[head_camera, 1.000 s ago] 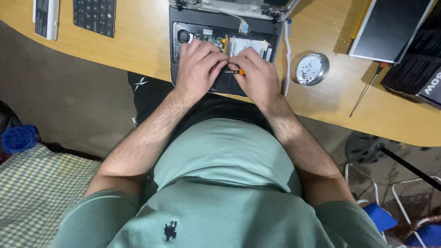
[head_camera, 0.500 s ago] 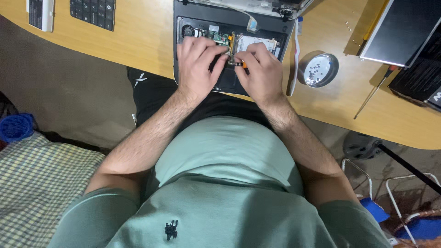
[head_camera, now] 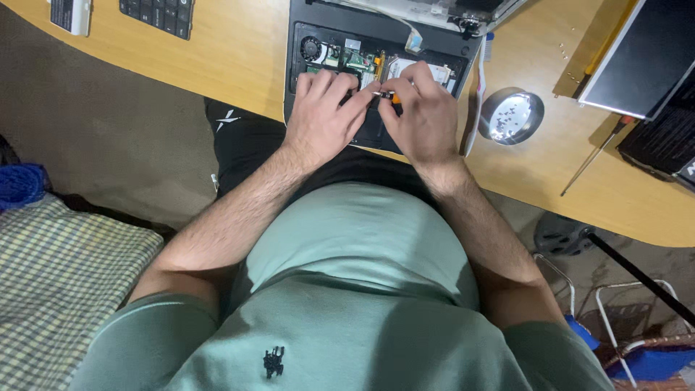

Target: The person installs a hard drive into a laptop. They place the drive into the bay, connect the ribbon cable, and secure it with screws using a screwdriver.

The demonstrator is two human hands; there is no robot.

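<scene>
Both hands have slid a little to the right and nearer since the earlier picture, and they still sit close together on the open laptop. Nearest of all is the person's soft green shirt (head_camera: 347,289), with two bare arms reaching away from it. On the near left lies a checked cloth in green and white (head_camera: 58,275). The left hand (head_camera: 322,116) rests flat on the open black laptop base (head_camera: 376,43), its fingers curled down onto the parts inside; I cannot tell if it holds anything. The right hand (head_camera: 423,116) is just beside it, touching it, and is closed around a small screwdriver with an orange handle (head_camera: 391,95), pinched between thumb and fingers. The screwdriver lies in the middle of the laptop, between the two hands. The laptop sits on a curved wooden desk (head_camera: 232,51). To the right of the hands stands a round shiny metal bowl (head_camera: 510,116) with tiny dark screws in it. Further right lies a long thin screwdriver with a red handle (head_camera: 594,159). At the far left is a black keyboard (head_camera: 159,14).
</scene>
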